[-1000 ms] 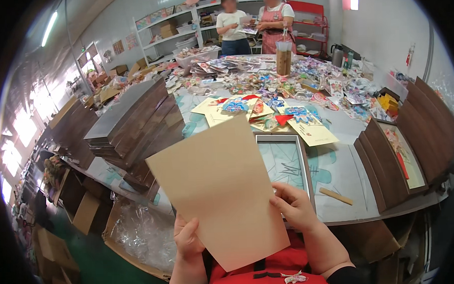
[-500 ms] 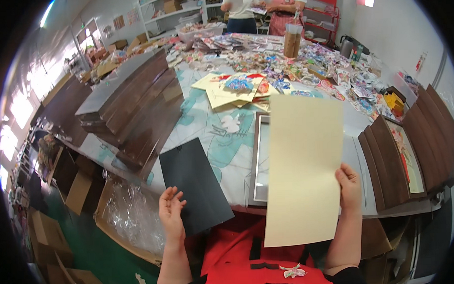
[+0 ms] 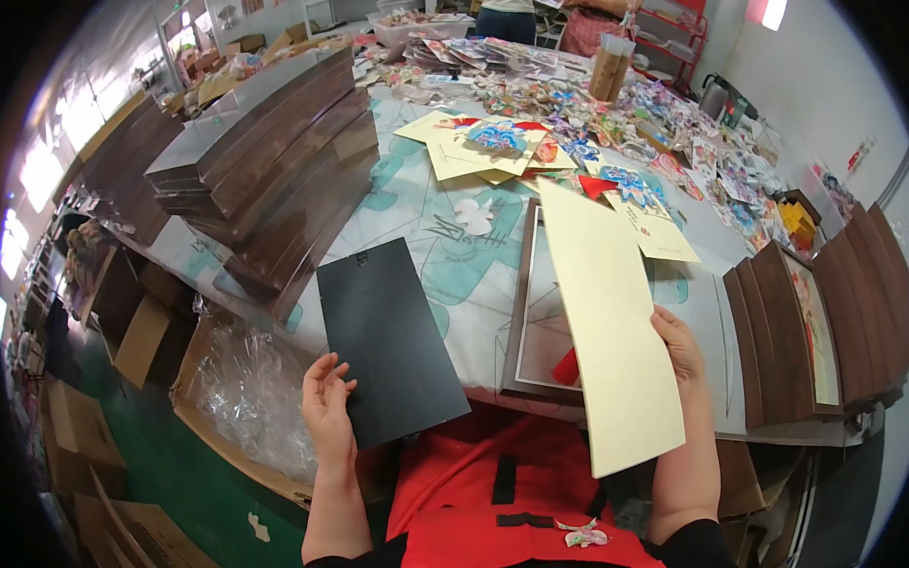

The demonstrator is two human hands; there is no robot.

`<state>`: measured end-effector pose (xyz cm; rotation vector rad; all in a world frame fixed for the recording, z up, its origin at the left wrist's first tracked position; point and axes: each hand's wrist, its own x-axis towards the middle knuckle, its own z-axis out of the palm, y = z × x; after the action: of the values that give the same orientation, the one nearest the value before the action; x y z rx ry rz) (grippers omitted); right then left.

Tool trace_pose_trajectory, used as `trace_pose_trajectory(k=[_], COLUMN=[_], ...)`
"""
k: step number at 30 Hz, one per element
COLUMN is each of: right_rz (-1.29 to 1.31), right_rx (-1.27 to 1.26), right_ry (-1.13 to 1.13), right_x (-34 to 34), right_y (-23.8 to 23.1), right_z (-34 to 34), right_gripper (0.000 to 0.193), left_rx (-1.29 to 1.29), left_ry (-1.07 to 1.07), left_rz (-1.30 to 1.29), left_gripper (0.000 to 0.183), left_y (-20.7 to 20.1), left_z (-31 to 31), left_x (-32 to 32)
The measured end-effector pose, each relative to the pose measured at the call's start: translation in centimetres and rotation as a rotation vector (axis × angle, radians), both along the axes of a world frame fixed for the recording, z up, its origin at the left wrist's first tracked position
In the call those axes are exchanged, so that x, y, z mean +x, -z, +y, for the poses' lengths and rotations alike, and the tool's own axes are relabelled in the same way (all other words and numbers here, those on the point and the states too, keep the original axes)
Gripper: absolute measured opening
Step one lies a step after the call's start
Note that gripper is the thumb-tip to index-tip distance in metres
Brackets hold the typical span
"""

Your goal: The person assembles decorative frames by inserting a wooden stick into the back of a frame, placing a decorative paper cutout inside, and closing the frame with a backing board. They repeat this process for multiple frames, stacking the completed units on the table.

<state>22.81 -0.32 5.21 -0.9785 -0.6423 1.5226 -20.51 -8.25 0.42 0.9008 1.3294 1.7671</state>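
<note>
My right hand grips a pale yellow sheet of card by its right edge, holding it up and tilted over the table's near edge. Behind that card lies a brown picture frame, partly hidden, with a red patch showing within it. My left hand is palm up with loosely bent fingers apart, holding nothing. Its fingertips are beside the left edge of a black backing board; whether they touch it I cannot tell. The board lies slanted across the table's near edge.
Tall stacks of brown frames stand at left, and more frames lean together at right. Printed yellow cards and heaped paper cutouts cover the far table. A carton of clear plastic sits below left. Two people stand beyond.
My right hand has turned the yellow card to a steeper slant, its lower end swinging right. The frame shows more behind it. My left hand has shifted slightly left, and the whole view has tilted down.
</note>
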Motion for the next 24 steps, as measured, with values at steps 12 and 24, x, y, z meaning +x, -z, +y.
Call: trace_pose_trajectory(k=[12, 24], right_rz=[-0.417, -0.527], right_rx=[-0.056, -0.048], right_ry=[0.106, 0.052], right_x=[0.7, 2.3], right_y=[1.4, 3.0], right_z=[3.6, 7.1], right_gripper=[0.022, 0.021], left_rx=[-0.027, -0.02], left_ry=[-0.036, -0.031], left_rz=[-0.001, -0.011], left_gripper=[0.029, 0.028], left_y=[1.0, 1.2], left_z=[0.1, 0.3], left_x=[-0.7, -0.6])
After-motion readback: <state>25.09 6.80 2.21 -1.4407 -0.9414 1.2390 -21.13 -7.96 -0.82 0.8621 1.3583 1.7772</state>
